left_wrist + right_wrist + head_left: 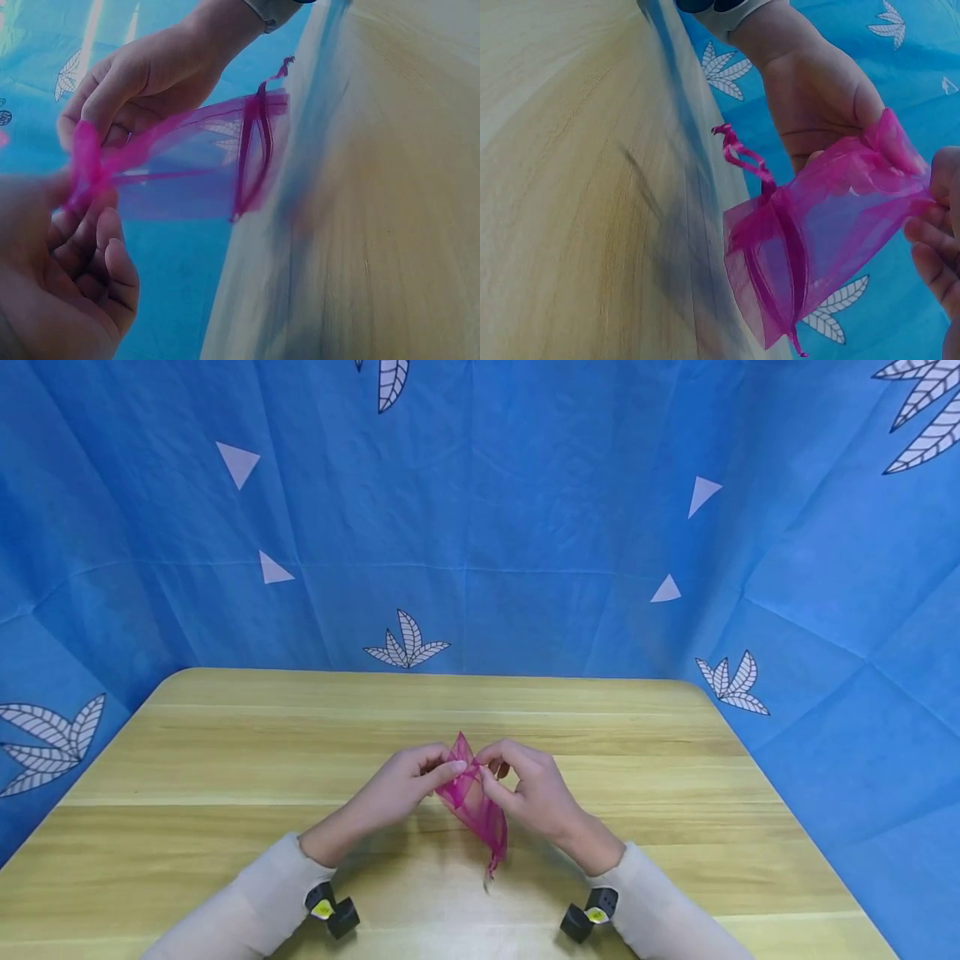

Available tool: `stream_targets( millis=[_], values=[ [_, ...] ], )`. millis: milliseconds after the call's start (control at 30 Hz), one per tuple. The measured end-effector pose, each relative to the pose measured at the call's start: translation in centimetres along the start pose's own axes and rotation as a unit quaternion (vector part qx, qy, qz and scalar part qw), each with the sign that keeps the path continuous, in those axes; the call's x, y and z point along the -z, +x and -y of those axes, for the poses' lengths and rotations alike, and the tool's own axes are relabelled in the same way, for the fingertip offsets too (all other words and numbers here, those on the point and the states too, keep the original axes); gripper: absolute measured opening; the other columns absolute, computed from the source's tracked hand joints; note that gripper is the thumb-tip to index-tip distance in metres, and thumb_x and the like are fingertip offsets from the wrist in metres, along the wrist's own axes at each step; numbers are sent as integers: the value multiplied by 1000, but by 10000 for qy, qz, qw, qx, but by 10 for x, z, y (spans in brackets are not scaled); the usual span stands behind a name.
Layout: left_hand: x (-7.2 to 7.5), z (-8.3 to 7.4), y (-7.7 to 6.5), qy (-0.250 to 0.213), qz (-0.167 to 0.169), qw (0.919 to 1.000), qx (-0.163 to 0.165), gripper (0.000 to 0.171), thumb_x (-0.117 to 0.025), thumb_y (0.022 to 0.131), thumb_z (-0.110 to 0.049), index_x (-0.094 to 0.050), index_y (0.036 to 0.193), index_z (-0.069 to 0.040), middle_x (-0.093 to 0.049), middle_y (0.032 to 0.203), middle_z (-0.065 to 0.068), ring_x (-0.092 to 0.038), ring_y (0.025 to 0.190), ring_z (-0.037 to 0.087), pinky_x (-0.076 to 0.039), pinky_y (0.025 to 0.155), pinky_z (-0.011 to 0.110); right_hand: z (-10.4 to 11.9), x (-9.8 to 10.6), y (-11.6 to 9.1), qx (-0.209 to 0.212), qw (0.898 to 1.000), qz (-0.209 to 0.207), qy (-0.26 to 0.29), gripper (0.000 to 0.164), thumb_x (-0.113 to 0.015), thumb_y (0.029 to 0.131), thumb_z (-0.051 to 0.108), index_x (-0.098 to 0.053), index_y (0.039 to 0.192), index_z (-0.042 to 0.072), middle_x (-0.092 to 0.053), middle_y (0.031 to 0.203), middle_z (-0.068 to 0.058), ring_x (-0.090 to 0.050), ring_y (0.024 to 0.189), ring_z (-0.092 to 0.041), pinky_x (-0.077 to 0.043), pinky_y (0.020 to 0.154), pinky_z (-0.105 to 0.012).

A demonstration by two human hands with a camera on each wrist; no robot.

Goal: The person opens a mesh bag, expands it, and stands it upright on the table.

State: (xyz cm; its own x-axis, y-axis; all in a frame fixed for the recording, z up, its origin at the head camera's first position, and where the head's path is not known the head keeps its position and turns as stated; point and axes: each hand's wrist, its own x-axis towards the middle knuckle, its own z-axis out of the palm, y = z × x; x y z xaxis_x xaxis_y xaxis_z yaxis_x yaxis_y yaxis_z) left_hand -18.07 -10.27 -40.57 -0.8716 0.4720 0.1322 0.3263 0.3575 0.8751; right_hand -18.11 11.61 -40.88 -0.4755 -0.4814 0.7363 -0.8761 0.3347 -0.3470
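A sheer magenta organza drawstring bag [480, 814] hangs between both hands above the table. The left hand [416, 777] pinches its upper part between thumb and fingers. From the other side the right hand [528, 785] pinches the fabric close by, fingertips near the left thumb. In the right wrist view the bag [832, 217] spreads out, its gathered band and twisted cord [742, 157] toward the lower end. Through the thin cloth, some of the left fingers show. The left wrist view has the cloth bunched between the two hands, with the drawstring band [251, 150] at the far end.
Beneath the hands lies a light wood-grain table [225, 760] with rounded far corners. A blue cloth backdrop [480, 510] with white leaves and triangles stands behind and beside it. Small black devices [333, 910] are strapped at both wrists over pale sleeves.
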Motion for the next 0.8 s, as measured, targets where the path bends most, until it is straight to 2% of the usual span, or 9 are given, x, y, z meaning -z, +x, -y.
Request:
stream_targets(
  millis=[200,367,533,633,800],
  values=[
    [1,0,0,100,-210,9997,19,25,-56,100,-39,-64,89,-17,-53,75,0,-47,69,16,-42,60,27,-1,1,0,-20,10000,49,-57,14,-60,86,2,-62,98,9,-67,89,1,-58,73,-9,-52,64,-26],
    [2,-1,0,95,-418,9990,-101,22,-54,102,-33,-63,89,-18,-53,74,1,-47,67,17,-41,58,26,-1,5,0,-140,9997,99,-193,12,-60,86,3,-62,97,8,-67,88,1,-59,75,-9,-53,65,-29],
    [0,-1,-1,163,-641,9976,-221,15,-58,100,-29,-64,91,-19,-56,75,-1,-49,67,16,-42,57,25,-2,4,0,-190,9996,164,-112,11,-61,87,4,-62,97,9,-66,88,2,-59,77,-9,-53,65,-32],
    [-2,-2,-1,238,-767,9964,-288,13,-60,98,-28,-64,91,-18,-58,74,-3,-49,65,15,-42,55,24,0,3,0,-501,9985,201,-14,8,-65,92,8,-63,99,10,-66,88,5,-58,78,-8,-52,67,-30],
    [-2,-3,-2,469,-830,9936,-599,8,-64,96,-24,-64,92,-17,-59,74,-5,-51,63,13,-45,54,24,3,5,0,-1439,9890,216,248,9,-66,95,19,-65,103,14,-63,87,10,-57,79,-7,-50,67,-28]
  ],
)
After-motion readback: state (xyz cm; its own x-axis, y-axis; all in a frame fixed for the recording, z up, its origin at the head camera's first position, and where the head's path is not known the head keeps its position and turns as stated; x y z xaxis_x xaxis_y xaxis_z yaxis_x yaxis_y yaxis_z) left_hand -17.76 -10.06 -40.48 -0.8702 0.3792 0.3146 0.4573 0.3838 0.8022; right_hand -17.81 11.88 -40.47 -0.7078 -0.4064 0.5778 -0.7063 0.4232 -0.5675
